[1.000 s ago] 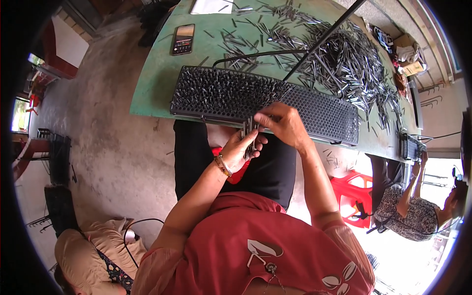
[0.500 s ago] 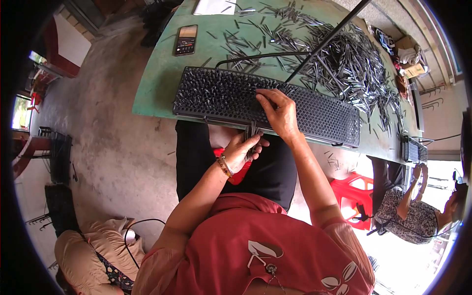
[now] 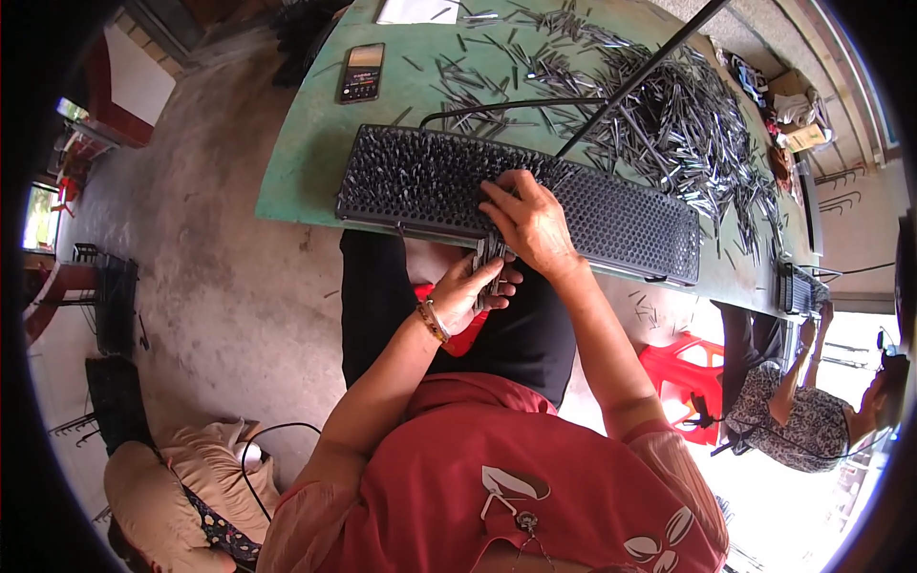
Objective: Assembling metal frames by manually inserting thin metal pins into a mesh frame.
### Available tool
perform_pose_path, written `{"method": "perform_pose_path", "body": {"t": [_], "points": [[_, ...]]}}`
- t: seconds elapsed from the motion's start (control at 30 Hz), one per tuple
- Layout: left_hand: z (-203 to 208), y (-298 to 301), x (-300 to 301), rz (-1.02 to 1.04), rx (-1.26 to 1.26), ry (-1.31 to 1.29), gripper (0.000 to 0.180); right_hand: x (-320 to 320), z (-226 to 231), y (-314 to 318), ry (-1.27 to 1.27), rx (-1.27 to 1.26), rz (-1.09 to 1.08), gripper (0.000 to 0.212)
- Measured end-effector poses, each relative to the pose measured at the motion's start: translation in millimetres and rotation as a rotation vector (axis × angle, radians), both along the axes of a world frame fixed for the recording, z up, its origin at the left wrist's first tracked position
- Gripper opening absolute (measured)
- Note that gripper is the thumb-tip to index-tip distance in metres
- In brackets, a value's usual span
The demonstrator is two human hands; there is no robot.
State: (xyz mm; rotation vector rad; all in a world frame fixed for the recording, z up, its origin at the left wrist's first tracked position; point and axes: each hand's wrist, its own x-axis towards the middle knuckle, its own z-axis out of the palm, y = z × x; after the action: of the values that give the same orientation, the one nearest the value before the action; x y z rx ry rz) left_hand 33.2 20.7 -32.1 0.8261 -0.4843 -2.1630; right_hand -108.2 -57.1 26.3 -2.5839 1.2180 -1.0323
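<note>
A long black perforated rack lies along the table's near edge. Thin dark sticks stand upright in its left part, while the holes on the right side show bare. Below the front edge, my left hand is closed round a bundle of thin dark sticks, their ends pointing up toward the rack. My right hand is over the middle of the rack, at the border of the filled part. Its fingers are bent and pressed together; what is between the fingertips is too small to make out.
Loose dark sticks form a big heap across the green table. A black rod slants over it. A phone lies at the left. Another person works at the right; one more is at lower left.
My right hand has shifted slightly left and toward me, closer to the bundle in my left hand. The left hand and the rack have hardly moved.
</note>
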Motion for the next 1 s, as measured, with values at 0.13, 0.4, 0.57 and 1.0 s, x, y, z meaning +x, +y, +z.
{"method": "perform_pose_path", "body": {"t": [0.13,0.4,0.57,1.0], "points": [[3.3,-1.9,0.7,0.028,-0.051,0.017,0.024,-10.5,14.5,10.9,-0.249,0.317,-0.066,0.018],[9.1,-4.2,-6.8,0.058,-0.102,0.042,0.026,-29.2,1.4,27.0,-0.413,0.832,-0.029,0.021],[10.8,-3.8,-6.2,0.11,0.001,0.059,0.026,-23.7,15.5,17.5,-0.593,0.864,-0.201,0.022],[0.5,-2.3,-2.4,0.097,0.008,0.042,0.026,-12.9,-10.3,1.0,-0.503,0.405,-0.178,0.017]]}}
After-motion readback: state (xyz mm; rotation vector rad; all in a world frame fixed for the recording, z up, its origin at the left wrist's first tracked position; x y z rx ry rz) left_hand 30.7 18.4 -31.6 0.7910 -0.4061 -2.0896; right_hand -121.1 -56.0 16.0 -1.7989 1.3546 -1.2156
